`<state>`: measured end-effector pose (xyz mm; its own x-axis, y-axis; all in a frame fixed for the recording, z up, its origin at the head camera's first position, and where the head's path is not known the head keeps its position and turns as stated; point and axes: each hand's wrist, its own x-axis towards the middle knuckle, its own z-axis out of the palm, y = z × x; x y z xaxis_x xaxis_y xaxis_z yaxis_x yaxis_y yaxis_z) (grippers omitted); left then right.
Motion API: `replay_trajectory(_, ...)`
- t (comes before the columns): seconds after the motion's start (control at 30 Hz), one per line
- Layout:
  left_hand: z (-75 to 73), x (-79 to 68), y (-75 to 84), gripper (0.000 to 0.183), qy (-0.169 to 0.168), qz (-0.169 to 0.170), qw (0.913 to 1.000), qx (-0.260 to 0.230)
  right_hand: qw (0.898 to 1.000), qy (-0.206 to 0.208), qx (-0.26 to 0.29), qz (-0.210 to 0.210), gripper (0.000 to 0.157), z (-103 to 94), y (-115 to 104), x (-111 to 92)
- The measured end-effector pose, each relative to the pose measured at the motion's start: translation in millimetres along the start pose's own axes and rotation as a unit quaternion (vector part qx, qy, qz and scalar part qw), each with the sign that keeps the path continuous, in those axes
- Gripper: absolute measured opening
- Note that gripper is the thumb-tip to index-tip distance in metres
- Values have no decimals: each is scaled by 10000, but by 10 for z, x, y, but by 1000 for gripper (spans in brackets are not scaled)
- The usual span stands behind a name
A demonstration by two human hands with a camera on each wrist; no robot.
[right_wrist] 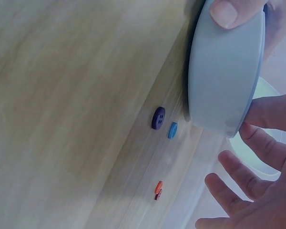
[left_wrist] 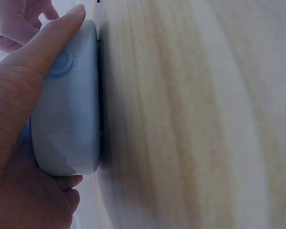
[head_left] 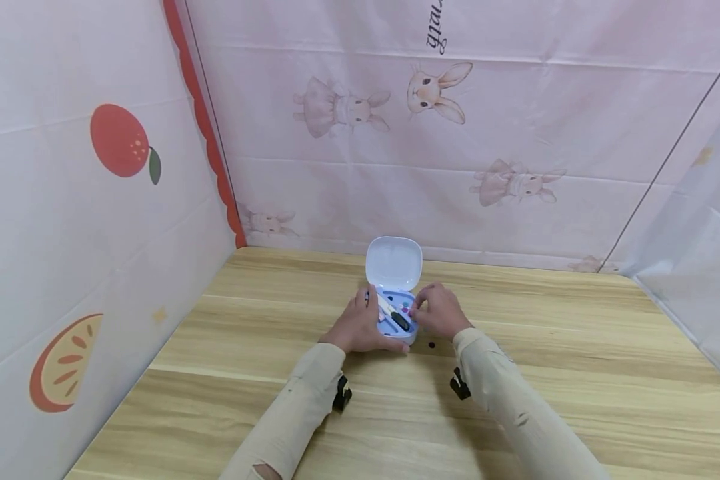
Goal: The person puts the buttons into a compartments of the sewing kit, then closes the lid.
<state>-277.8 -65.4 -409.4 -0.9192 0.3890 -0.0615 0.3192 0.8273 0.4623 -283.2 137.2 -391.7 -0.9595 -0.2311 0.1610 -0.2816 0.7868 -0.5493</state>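
Observation:
A small pale-blue sewing box [head_left: 407, 339] stands on the table with its white lid [head_left: 394, 262] raised at the back. Thread snips with a black handle [head_left: 400, 321] lie slantwise in it, with small coloured buttons [head_left: 405, 309] beside them. My left hand [head_left: 360, 327] grips the box from the left, thumb [left_wrist: 62, 36] along the front wall near a round blue catch [left_wrist: 61, 63]. At the right rim, my right hand [head_left: 443, 312] has thumb and forefinger over the compartment; the other fingers [right_wrist: 238, 174] are spread. Whether these fingertips pinch a button, I cannot tell.
On the wooden table right of the box lie a dark purple button [right_wrist: 158, 118], a blue button [right_wrist: 172, 130], an orange button [right_wrist: 158, 186] and a dark red button [right_wrist: 158, 194]. A printed cloth wall [head_left: 348, 200] rises behind the table, another [head_left: 96, 233] at its left.

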Motion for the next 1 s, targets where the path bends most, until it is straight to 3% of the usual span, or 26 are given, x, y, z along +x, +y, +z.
replay_trajectory(0.73, 33, 13, -8, 143, 31, -28, 10000, -22, 9994, 61, -207, 273, 11, 16, -46, -18)
replay_trajectory(1.0, 13, -10, 2, 144, 43, -10, 9999, -117, 9990, 52, 373, 259, 6, -32, 31, -14)
